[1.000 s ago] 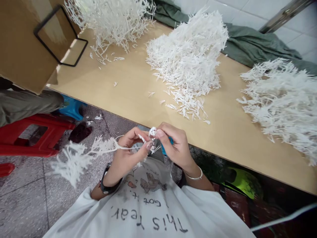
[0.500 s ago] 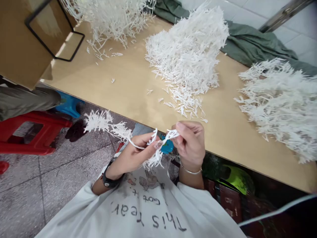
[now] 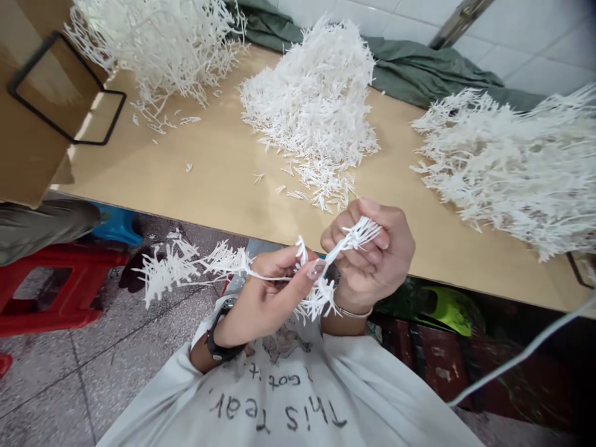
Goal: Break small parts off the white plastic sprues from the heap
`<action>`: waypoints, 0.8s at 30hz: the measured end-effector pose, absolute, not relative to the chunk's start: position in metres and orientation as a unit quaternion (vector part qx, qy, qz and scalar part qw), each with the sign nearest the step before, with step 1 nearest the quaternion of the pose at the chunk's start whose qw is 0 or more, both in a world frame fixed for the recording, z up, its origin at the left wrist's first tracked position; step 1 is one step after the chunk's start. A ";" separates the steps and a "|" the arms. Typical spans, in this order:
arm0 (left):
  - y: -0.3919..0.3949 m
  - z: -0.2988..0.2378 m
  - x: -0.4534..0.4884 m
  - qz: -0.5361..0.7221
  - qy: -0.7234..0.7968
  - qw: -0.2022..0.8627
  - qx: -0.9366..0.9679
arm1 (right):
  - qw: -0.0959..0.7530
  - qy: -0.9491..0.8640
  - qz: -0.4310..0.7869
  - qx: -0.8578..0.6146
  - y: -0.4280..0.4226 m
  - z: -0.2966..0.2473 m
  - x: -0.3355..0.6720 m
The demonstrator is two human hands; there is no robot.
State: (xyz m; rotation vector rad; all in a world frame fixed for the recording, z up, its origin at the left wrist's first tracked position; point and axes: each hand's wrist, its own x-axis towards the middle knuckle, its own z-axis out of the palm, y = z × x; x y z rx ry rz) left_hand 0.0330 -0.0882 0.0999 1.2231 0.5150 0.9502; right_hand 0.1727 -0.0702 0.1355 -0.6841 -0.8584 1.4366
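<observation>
Between thumb and fingers, my left hand (image 3: 274, 298) pinches a white branched strand (image 3: 223, 259), which looks like plastic. Its bushy length trails out to the left over the floor, and another tuft hangs below the hand. My right hand (image 3: 379, 261) is closed, its fingers curled at the strand's other end. A white fringed tuft (image 3: 361, 234) lies across those fingers, joined by a thin stem to the left thumb. Both hands are in front of the table's near edge. A loose pile of short white sprigs (image 3: 316, 99) lies beyond them on the table.
A tangled white heap (image 3: 158, 43) stands at the table's (image 3: 209, 198) back left, another heap (image 3: 507, 167) at the right. A black wire frame (image 3: 105, 118) is by a cardboard box (image 3: 28, 149). Green cloth (image 3: 419, 71) lies along the wall. A red stool (image 3: 65, 285) stands left.
My right hand has turned and closed more, moving slightly right, and the fringed tuft now lies across its fingers. My left hand has shifted a little right with the strand. The view has shifted.
</observation>
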 end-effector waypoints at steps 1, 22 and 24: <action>-0.089 0.100 0.033 0.424 0.236 0.683 0.546 | 0.619 -0.374 0.628 -0.288 -0.070 0.135 0.173; -0.082 0.078 0.038 0.481 0.290 0.679 0.474 | 0.541 -0.581 0.445 -0.414 -0.082 0.079 0.171; -0.084 0.075 0.035 0.474 0.295 0.664 0.497 | 0.537 -0.585 0.402 -0.456 -0.085 0.081 0.171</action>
